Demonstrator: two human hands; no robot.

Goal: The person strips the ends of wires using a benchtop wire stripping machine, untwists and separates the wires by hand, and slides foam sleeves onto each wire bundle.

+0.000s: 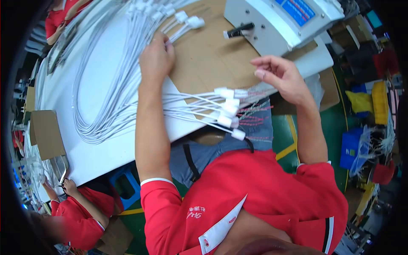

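Observation:
A bundle of white cables (123, 80) loops across the table in front of me, with white plastic connectors (148, 9) at the far end. My left hand (156, 59) is closed at the edge of the bundle, its fingers on a white cable (180, 32) whose connector lies just beyond. The near cable ends, also with white connectors (229, 108), hang over the table edge with red-and-white twisted wires (253, 119). Above and right of them my right hand (282, 78) is raised, fingers loosely bent and thumb apart, nothing visible in it.
A white machine (280, 25) with a black lever (239, 31) stands on cardboard (212, 55) at the far right. Left are a cardboard box (46, 134), a blue stool (127, 185) and a co-worker in red (78, 221). Blue bins (355, 146) stand right.

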